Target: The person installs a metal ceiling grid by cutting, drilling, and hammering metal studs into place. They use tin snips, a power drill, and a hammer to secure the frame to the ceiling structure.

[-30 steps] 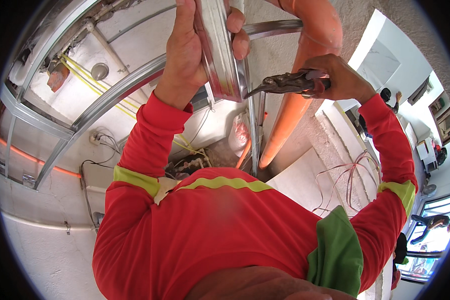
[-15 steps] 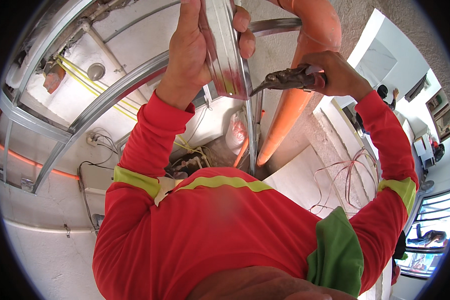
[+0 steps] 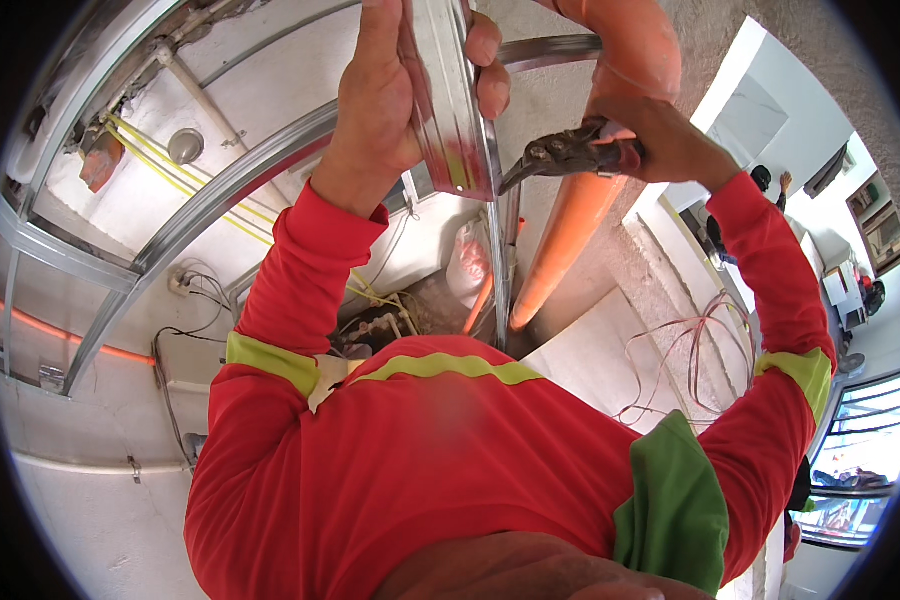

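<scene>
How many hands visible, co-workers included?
3: left hand around the metal channel, right hand around the dark tool, and a co-worker's hand raised at far right. More may be hidden or too small to make out.

- A dim floor (image 3: 434, 298), only partly visible.
- Toward its far edge, seemingly resting there, a whitish-and-red plastic bag (image 3: 467, 264).
- Toward its left edge, dark clutter (image 3: 372, 328), indistinct.
</scene>
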`<state>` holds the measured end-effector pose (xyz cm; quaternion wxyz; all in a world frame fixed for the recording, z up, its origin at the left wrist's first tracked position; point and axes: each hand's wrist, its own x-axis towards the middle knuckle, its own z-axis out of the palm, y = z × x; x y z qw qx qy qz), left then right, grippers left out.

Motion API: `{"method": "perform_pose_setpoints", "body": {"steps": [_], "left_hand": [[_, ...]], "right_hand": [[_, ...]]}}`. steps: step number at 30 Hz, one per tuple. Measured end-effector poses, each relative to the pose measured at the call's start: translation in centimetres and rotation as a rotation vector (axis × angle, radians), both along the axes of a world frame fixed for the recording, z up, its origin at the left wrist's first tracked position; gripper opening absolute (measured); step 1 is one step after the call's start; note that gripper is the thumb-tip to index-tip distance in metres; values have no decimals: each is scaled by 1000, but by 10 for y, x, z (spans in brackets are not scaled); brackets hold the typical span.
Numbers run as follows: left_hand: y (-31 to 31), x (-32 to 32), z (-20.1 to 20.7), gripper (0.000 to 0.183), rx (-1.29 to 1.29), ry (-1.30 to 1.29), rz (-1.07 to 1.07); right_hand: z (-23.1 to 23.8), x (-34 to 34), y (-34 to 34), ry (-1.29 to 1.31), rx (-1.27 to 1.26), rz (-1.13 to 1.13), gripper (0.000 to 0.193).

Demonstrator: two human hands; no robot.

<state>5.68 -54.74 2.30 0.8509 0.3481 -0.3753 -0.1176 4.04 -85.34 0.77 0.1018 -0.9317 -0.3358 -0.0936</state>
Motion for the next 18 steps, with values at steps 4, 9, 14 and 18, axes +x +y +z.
{"method": "perform_pose_setpoints", "body": {"steps": [4, 9, 14, 18], "left_hand": [[0, 0, 0, 67, -16, 18, 2], [2, 3, -1, 69, 37, 9, 60], [4, 0, -4, 69, 19, -3, 34], [6, -2, -6, 68, 1, 17, 18]], "right_hand": [[12, 9, 1, -34, -69, 66, 19], [26, 19, 3, 251, -205, 8, 44], [16, 26, 9, 100, -54, 226, 41], [14, 25, 6, 90, -148, 111, 38]]}}
